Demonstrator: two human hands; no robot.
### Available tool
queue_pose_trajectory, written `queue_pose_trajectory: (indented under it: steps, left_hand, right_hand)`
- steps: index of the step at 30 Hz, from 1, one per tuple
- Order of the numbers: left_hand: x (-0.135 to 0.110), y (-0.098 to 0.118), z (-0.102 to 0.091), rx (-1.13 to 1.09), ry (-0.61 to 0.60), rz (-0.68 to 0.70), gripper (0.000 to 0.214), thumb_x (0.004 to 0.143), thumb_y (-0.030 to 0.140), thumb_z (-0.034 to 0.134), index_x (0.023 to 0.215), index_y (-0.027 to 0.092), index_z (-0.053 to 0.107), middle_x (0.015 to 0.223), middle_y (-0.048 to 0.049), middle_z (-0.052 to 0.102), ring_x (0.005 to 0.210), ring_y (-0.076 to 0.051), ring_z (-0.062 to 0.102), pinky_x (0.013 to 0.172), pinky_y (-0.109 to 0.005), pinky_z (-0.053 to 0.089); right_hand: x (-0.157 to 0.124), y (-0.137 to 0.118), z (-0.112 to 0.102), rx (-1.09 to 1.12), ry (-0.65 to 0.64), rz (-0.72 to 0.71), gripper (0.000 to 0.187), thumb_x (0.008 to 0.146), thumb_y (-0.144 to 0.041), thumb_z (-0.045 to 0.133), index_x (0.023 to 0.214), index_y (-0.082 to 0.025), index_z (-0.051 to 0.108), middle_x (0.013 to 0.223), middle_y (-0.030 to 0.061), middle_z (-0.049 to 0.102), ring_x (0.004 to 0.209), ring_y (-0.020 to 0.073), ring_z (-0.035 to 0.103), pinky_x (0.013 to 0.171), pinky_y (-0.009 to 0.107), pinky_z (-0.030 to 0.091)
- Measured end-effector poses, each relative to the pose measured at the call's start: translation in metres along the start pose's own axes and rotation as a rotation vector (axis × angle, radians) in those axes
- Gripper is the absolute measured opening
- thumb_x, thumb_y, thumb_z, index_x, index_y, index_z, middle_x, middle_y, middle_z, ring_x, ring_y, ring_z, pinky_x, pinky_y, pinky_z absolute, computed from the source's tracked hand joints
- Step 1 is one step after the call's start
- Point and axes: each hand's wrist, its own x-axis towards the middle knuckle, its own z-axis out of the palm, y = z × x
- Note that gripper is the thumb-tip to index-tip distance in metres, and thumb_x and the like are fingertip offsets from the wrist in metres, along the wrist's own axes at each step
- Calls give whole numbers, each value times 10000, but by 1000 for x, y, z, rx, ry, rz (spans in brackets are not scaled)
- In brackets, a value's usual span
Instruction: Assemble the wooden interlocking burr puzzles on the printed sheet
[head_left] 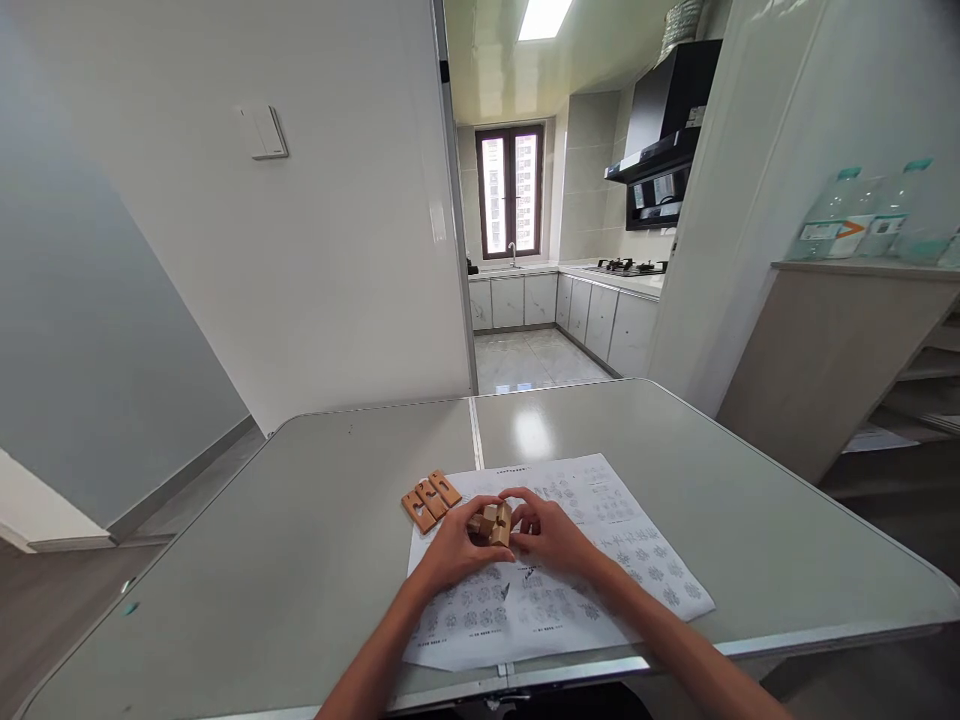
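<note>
A small wooden interlocking block puzzle (498,522), light brown with notched pieces, is held just above the printed sheet (637,535). My left hand (456,545) wraps round its left side, thumb below and fingers above. From the right, my right hand (553,533) curls its fingers against the puzzle, the index finger at its top edge and the thumb low on its side. Part of the puzzle is hidden behind my fingers. Several flat orange-brown wooden pieces (431,500) with cut-out slots lie side by side at the sheet's upper left corner.
The grey folding table (300,570) has a metal seam down its middle. The sheet carries rows of small printed diagrams. On the right, plastic bottles (840,215) stand on a wooden cabinet (847,340). Beyond a doorway is a kitchen with a stove (628,267).
</note>
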Motion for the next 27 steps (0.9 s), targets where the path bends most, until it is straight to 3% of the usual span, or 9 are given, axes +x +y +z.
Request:
queue_pose_trajectory:
  steps: [4,7,10,20,27]
  left_hand:
    - [0,1,1,-57,1,-23,733,780,508,819,1390,231,522,1038,-51,706,864,-218,648,794,-317,499]
    - [0,-1,1,-82,28,-41,572,973,578,558,1415,220,507,1004,-60,709,858,-212,648,791,-315,486]
    - [1,-1,2,-80,51,-63,555,1041,614,367,1372,206,547,940,-52,706,793,-198,627,737,-300,465]
    - [3,8,2,-59,85,-32,501,1024,628,425,1134,186,632,803,-22,673,669,-167,578,634,-260,423]
    - [7,4,1,-131,236,-82,513,979,665,478,1036,188,657,783,-21,639,680,-180,612,656,-286,496]
  right_hand:
    - [0,-2,-1,-19,-3,-11,557,822,-364,751,1351,-295,594,888,-13,737,587,125,573,576,269,468]
    - [1,-4,-1,-53,-21,-22,522,847,-496,741,1312,-287,632,889,4,735,569,131,564,557,279,466]
    - [1,-7,-2,-75,-28,-35,486,853,-535,725,1260,-278,658,903,17,731,567,130,560,556,279,467]
    - [-1,-9,-2,-37,-19,-29,382,838,-477,760,1135,-266,644,832,-18,682,569,120,499,545,253,416]
    - [-2,-10,-3,-82,37,8,272,870,-486,714,1016,-260,673,693,-29,687,559,151,565,584,286,452]
